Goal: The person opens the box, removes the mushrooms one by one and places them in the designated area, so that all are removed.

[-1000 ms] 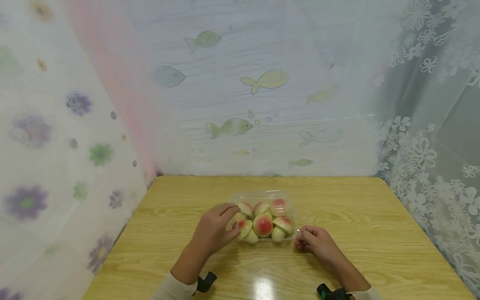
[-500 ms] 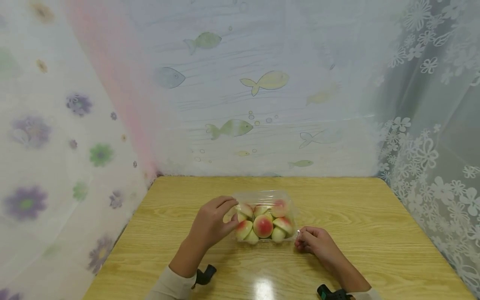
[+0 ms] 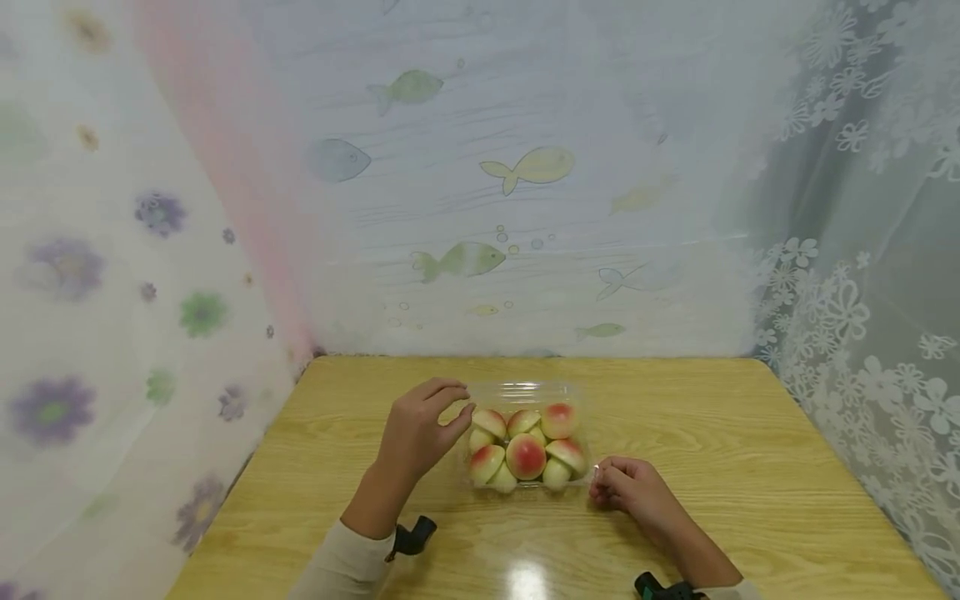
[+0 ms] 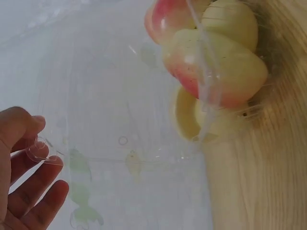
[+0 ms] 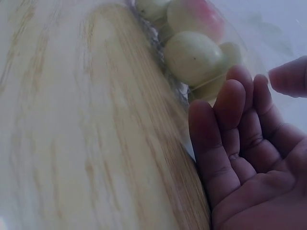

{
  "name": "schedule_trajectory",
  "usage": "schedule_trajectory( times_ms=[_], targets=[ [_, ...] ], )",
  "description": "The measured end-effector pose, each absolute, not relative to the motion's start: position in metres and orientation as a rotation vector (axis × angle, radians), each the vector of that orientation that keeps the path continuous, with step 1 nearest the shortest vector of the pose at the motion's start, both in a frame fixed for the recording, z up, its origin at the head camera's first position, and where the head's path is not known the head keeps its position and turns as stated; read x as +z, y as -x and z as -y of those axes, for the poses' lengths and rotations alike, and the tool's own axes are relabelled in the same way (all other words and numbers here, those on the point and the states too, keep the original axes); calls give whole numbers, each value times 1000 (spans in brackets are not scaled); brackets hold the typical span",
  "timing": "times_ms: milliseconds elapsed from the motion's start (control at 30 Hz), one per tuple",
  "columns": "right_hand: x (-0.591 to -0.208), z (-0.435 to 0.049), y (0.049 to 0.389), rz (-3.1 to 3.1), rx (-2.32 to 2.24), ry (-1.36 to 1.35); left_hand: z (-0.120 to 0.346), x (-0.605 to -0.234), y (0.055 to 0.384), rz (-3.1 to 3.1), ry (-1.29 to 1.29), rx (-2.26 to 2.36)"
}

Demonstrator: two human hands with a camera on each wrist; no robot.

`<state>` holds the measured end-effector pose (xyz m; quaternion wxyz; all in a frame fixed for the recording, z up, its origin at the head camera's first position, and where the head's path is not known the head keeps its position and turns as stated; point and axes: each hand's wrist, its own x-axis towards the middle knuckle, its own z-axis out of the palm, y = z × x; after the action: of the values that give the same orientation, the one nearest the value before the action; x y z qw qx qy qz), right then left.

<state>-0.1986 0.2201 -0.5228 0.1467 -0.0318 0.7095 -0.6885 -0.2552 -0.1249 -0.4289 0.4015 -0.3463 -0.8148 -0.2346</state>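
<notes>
A clear plastic clamshell box (image 3: 456, 467) on the table holds several pale yellow-green pieces with red blush (image 3: 527, 456), some mushroom-shaped. Its transparent lid (image 4: 120, 160) stands raised, and my left hand (image 3: 420, 425) pinches the lid's edge between thumb and fingers at the box's left side. At the front right corner my right hand (image 3: 628, 487) is low by the table, thumb and forefinger pinching the clear rim of the box. In the right wrist view the other fingers (image 5: 204, 129) curl beside the box.
The wooden table (image 3: 712, 417) reaches back to a curtain printed with fish (image 3: 461, 260). Flowered sheets (image 3: 202, 312) hang along the left and right sides. Black wrist cameras (image 3: 414, 535) sit on both wrists.
My left hand has moved up and slightly left, swinging the lid away from the pieces, which now show more clearly. My right hand has stayed at the corner.
</notes>
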Motion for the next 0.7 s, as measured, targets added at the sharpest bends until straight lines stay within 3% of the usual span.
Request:
schedule_trajectory(
  times_ms=[700],
  targets=[
    [-520, -220, 200, -2024, -1936, 148, 120, -415, 296, 2150, 765, -864]
  ],
)
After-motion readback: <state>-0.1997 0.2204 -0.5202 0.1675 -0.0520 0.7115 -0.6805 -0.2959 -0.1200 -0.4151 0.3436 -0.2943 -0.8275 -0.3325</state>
